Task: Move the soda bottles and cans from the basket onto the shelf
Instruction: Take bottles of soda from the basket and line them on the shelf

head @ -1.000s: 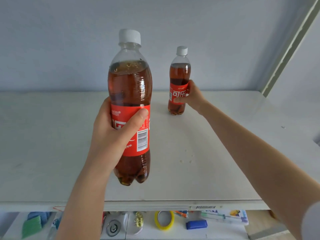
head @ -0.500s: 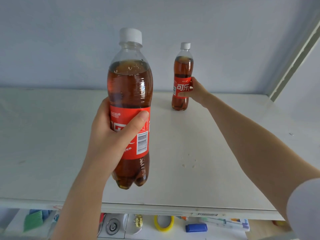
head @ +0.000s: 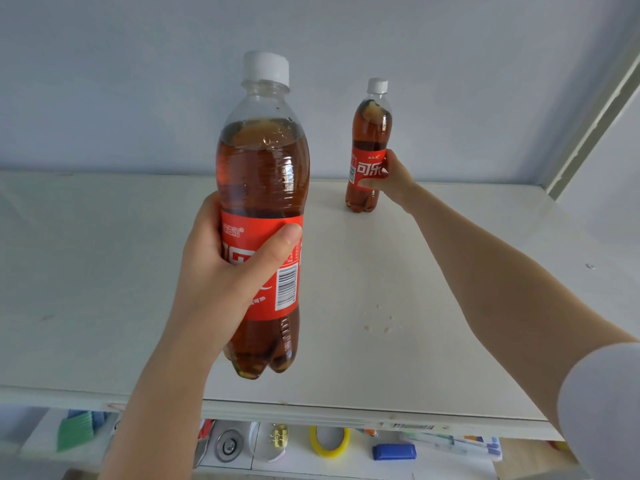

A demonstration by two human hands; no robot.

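While right hand [head: 391, 178] clamps bottle 1 [head: 369, 133] upright at the shelf [head: 450, 271] back, leaving front room; left hand [head: 221, 271] wraps bottle 2 [head: 265, 168], poised to follow.

Near bottle [head: 263, 216] in left hand [head: 221, 282] above shelf [head: 433, 289] front; far bottle [head: 369, 150] in right hand [head: 393, 178], at shelf back

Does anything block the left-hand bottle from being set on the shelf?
Nothing visible does. The red-labelled plastic cola bottle in the left hand hangs over bare white shelf; the second cola bottle is far back, right.
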